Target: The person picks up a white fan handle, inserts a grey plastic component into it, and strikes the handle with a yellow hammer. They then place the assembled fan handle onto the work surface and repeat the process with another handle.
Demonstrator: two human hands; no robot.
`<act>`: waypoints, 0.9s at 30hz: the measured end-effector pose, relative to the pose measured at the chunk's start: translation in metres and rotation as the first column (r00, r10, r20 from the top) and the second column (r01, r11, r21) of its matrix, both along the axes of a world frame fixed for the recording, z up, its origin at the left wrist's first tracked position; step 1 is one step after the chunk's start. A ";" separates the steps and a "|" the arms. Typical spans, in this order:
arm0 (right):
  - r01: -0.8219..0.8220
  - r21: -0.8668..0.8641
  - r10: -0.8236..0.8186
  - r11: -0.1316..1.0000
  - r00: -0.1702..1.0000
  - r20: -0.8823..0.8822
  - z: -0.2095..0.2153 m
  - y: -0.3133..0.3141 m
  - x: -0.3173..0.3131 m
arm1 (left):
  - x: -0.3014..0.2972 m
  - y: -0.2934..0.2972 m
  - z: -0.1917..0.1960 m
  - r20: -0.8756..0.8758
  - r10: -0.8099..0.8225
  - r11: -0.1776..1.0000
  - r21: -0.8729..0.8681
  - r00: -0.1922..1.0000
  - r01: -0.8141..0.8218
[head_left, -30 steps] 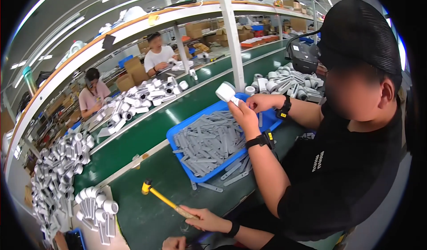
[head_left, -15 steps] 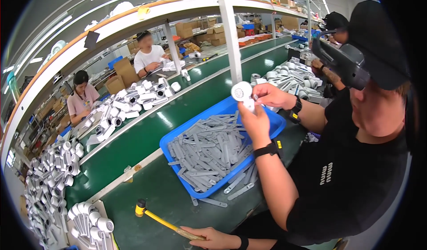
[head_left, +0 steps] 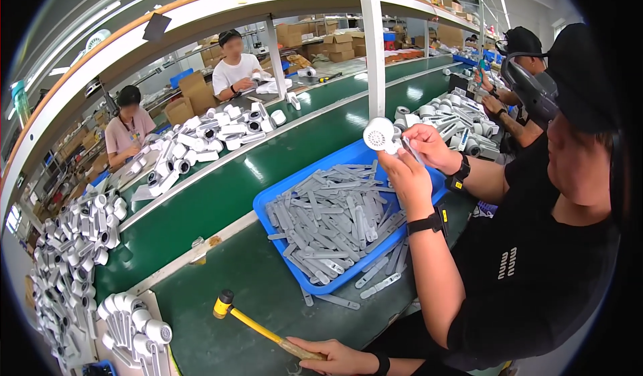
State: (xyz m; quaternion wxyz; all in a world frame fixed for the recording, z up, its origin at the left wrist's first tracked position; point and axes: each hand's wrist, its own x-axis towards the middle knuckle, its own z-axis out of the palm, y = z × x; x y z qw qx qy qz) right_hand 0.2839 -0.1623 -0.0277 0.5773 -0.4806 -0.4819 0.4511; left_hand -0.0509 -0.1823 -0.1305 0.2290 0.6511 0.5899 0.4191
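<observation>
My right hand point(head_left: 340, 358), with a black band at the wrist, is closed round the worn handle end of a mallet point(head_left: 254, 324). The mallet has a yellow shaft and a black-and-yellow head point(head_left: 224, 304), held over the dark green bench top point(head_left: 201, 292). My left hand is out of the picture. Beyond the mallet stands a blue tub point(head_left: 309, 287) heaped with long grey plastic strips point(head_left: 321, 222); several strips lie beside it. At the right a co-worker in black holds a white hair dryer point(head_left: 380, 135) and a slim grey strip point(head_left: 411, 151) against it.
White hair dryers lie on a board point(head_left: 134, 326) at lower left, with a large pile point(head_left: 74, 255) beyond. A green conveyor belt point(head_left: 234, 175) runs behind the tub. A white post point(head_left: 372, 48) rises from its near side. Two co-workers sit across the belt by another dryer pile point(head_left: 207, 135).
The whole view has shifted slightly. My right hand keeps its grip on the mallet, whose head sits a little higher and further right. A grey strip now shows at the near co-worker's fingers.
</observation>
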 end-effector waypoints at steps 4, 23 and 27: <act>-0.019 -0.028 0.016 0.999 0.996 -0.084 0.005 -0.002 0.000 | 0.002 0.006 -0.015 0.094 -0.021 0.994 -0.108 0.995 0.031; -0.049 -0.174 0.006 0.983 0.970 -0.241 0.007 -0.004 -0.004 | 0.139 0.041 -0.142 0.319 -0.636 0.496 -0.529 0.703 0.689; -0.074 -0.141 0.036 0.987 0.966 -0.255 0.009 -0.004 -0.005 | 0.119 0.024 -0.136 0.556 -0.316 0.554 -0.550 0.769 0.625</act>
